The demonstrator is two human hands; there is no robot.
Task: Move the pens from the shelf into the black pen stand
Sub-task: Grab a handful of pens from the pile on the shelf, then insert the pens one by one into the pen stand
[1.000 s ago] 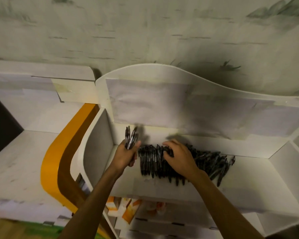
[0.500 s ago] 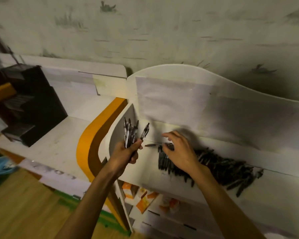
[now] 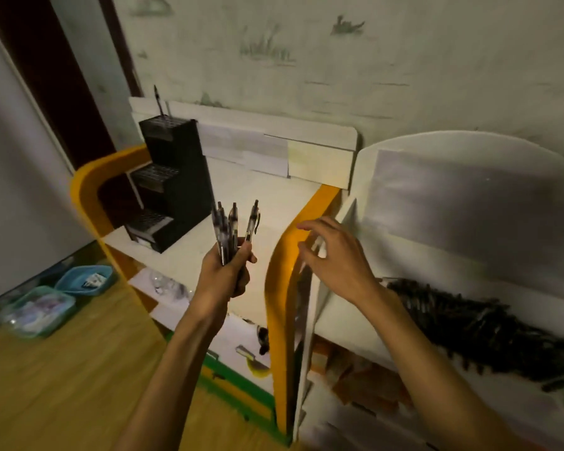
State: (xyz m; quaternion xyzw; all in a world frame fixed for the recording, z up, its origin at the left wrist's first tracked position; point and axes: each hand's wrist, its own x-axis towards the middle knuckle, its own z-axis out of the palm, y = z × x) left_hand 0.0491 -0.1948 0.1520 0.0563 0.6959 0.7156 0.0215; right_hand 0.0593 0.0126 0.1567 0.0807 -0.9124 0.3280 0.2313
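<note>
Directly in front of you, your left hand (image 3: 223,275) gripped a bunch of pens (image 3: 232,227) upright, fingers curled around their lower ends and the clip ends pointing up. Your right hand (image 3: 334,255) hovered to the right of it, fingers loosely spread and holding nothing, above the orange curved edge (image 3: 282,271) that divided the two parts of the white shelf unit.

Farther right, on the white shelf (image 3: 349,312), a long heap of dark pens (image 3: 482,330) lay in a row running from just beyond your right wrist toward the lower right edge of the view. A pale sheet of paper (image 3: 469,203) covered the curved back panel behind that shelf.

To the left and farther back, the black pen stand (image 3: 173,177) stood on the white tabletop (image 3: 254,203), built in three steps with gridded tops. One pen (image 3: 158,100) stood upright in its highest step. The stand was well apart from both hands.

Lower left, two teal plastic containers (image 3: 59,297) sat on the wooden floor (image 3: 79,385). The wall behind showed faded green sketch-like markings. Much of the scene was dim and slightly blurred.
</note>
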